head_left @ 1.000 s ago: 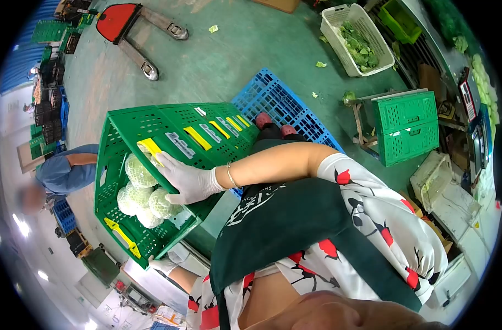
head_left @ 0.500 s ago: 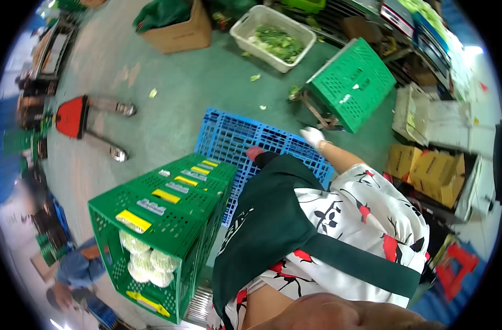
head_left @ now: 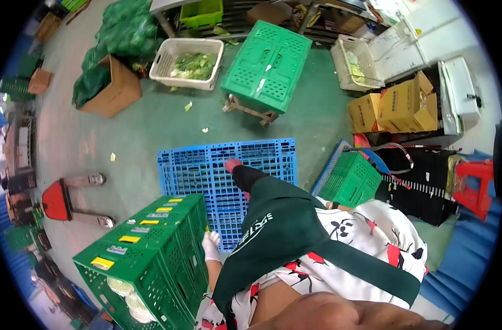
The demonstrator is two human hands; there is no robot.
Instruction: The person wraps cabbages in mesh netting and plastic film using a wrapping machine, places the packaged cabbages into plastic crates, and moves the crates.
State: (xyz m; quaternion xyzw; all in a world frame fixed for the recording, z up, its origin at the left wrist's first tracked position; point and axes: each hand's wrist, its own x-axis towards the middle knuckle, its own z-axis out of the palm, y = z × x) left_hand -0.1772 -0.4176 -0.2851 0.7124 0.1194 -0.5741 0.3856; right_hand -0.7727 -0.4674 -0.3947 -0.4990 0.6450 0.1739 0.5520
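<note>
L hand [head_left: 210, 242] is now showing beside the green crates [head_left: 154, 242], R hand dropping out of sight. L fingers are nearing or touching the stack's side; can't tell if gripping. Pale veg [head_left: 135, 304] are sitting in crates' near end, blue pallet [head_left: 186, 177] lying just beyond, w/ red pallet jack [head_left: 55, 201] standing on crates' other side.

A single head-worn camera looks steeply down and forward in a wide, rounded view, black at the corners, over its wearer's dark green apron [head_left: 286, 225], close beneath the lens at lower centre. Green crates [head_left: 176, 253] stand near at lower left, a blue pallet [head_left: 184, 159] lies farther down around mid-frame, and a white basket [head_left: 158, 61] marks the more distant floor ahead, toward the top
</note>
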